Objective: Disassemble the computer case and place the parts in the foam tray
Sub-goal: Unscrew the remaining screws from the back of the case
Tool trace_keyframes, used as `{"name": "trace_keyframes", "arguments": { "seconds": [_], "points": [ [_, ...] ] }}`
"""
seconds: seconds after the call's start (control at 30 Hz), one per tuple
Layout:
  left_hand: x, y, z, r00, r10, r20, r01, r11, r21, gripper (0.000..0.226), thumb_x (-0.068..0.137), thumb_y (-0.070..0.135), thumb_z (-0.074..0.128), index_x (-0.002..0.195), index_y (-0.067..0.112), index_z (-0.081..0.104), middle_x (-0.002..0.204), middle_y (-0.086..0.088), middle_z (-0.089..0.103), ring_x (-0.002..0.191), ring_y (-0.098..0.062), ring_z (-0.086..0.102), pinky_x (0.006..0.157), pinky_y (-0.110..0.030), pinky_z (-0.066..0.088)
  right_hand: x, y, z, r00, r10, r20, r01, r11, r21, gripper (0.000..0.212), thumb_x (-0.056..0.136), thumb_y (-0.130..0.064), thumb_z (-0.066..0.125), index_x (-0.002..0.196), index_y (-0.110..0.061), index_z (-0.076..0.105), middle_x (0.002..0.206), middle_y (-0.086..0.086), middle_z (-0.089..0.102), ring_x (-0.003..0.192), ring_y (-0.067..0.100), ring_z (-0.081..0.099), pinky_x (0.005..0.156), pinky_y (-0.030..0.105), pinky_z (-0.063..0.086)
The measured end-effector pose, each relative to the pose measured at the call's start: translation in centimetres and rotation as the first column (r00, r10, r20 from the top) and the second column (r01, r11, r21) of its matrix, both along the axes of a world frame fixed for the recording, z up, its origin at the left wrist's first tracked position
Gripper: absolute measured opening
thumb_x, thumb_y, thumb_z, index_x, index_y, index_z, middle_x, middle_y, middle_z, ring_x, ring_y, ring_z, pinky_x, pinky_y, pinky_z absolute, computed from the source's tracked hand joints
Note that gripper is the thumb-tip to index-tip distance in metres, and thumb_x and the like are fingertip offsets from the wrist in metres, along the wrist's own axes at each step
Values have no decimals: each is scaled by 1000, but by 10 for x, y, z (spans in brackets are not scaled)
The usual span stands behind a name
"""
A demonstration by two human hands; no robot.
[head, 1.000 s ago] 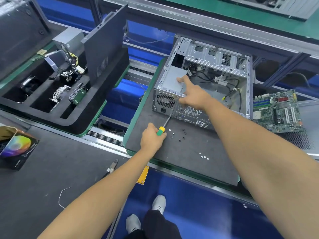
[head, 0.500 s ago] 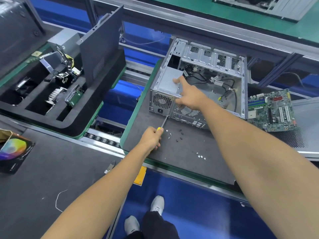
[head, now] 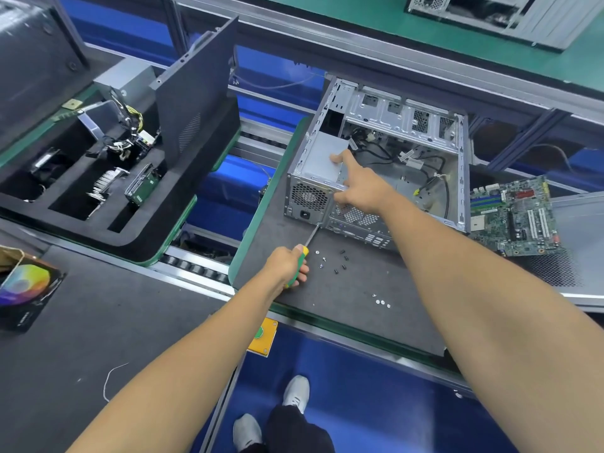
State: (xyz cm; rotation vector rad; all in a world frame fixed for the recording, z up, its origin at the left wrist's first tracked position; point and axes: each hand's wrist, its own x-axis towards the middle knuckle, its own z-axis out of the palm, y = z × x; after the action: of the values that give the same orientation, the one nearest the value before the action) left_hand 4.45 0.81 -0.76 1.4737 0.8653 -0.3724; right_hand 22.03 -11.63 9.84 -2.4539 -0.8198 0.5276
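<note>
Head view, looking down over a conveyor workstation. Foam tray (head: 137, 238), black and the largest item, occupies the left; its slots hold a hard drive (head: 142, 188), a heatsink (head: 105, 186) and a cable bundle (head: 125, 145), and a dark side panel (head: 196, 93) stands upright along its right edge. A blue gap with rollers (head: 196, 266) separates the tray's green-rimmed pallet from the grey work mat (head: 343, 308). Computer case (head: 405, 165) lies open-side up on the far part of that mat, its left wall just inside the mat's green left edge; bare mat lies in front of the case out to the near edge. A motherboard (head: 514, 217) rests just beside the case's right wall, on a perforated metal sheet (head: 562, 263). The power supply (head: 322, 158) sits in the case's near-left corner. The right hand (head: 358, 184) reaches in from the lower right, arm extended, index finger straight and pressing the supply's top, thumb at the case's rear edge. The left hand (head: 287, 264) grasps the green-and-yellow handle of a screwdriver (head: 305, 243), whose tip meets the case's rear panel below the supply's fan grille. Loose screws (head: 333, 259) lie just right of that hand; three more (head: 380, 300) lie nearer the mat's front edge.
</note>
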Motion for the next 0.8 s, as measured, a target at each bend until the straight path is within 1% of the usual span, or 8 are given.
{"name": "trace_keyframes", "arguments": {
  "seconds": [0.1, 0.17, 0.33, 0.47, 0.57, 0.67, 0.73, 0.8],
  "points": [
    [-1, 3, -5, 996, -44, 74, 25, 970, 241, 45, 97, 47, 64, 111, 8, 46, 103, -12, 57, 71, -24, 60, 53, -30, 48, -1, 0, -1, 1000, -3, 6, 3, 1000, -2, 77, 79, -17, 69, 139, -42, 27, 56, -5, 67, 47, 11, 62, 54, 37, 50],
    [-3, 6, -8, 995, -75, 71, 45, 933, 356, 54, 86, 41, 80, 111, 12, 42, 111, -10, 54, 87, -30, 63, 65, -38, 56, -1, 0, -1, 1000, -5, 8, 5, 1000, -7, 78, 78, -18, 69, 139, -43, 27, 58, -1, 68, 49, 14, 63, 54, 39, 50],
    [-2, 8, -19, 994, 54, 92, -71, 978, 195, 33, 89, 37, 78, 90, 17, 51, 85, -12, 73, 51, -8, 68, 46, -25, 55, 0, 0, -3, 1000, -10, 21, 10, 1000, -20, 79, 75, -19, 66, 139, -44, 27, 52, -5, 64, 40, 5, 53, 50, 30, 41],
    [1, 2, -22, 998, 33, 52, -43, 980, 192, 34, 99, 45, 62, 81, 16, 59, 75, -3, 73, 57, -11, 73, 49, -25, 53, -1, 0, -1, 1000, -11, 26, 12, 999, -30, 78, 75, -18, 66, 138, -45, 27, 53, 4, 60, 42, 10, 51, 50, 33, 44],
    [1, 5, -22, 999, 38, 29, -42, 987, 157, 42, 104, 47, 49, 92, 10, 67, 77, -3, 69, 55, -11, 69, 47, -23, 49, -2, 1, 0, 1000, -5, 29, 6, 1000, -31, 78, 75, -18, 65, 138, -44, 27, 59, 12, 59, 47, 17, 52, 52, 37, 45],
    [2, 4, -18, 999, 50, 12, -51, 989, 139, 52, 107, 48, 40, 100, 6, 70, 74, -4, 68, 54, -16, 58, 47, -24, 42, -2, 1, -1, 999, -6, 44, 8, 999, -36, 79, 76, -18, 66, 139, -42, 27, 54, 4, 57, 42, 11, 48, 50, 34, 42],
    [1, 2, -17, 998, 12, 56, -25, 973, 229, 43, 104, 49, 46, 108, 8, 59, 85, -9, 68, 56, -18, 58, 49, -28, 45, -1, 1, -1, 999, -10, 51, 12, 999, -34, 79, 76, -17, 67, 139, -42, 27, 47, -3, 53, 38, 7, 46, 48, 31, 39],
    [-2, 2, -16, 993, -43, 110, 5, 945, 327, 40, 94, 49, 65, 105, 15, 46, 97, -12, 65, 68, -23, 63, 58, -36, 53, -1, 1, -1, 999, -11, 51, 12, 999, -33, 79, 77, -16, 68, 140, -41, 27, 45, -8, 54, 37, 7, 47, 47, 31, 39]
  ]
}}
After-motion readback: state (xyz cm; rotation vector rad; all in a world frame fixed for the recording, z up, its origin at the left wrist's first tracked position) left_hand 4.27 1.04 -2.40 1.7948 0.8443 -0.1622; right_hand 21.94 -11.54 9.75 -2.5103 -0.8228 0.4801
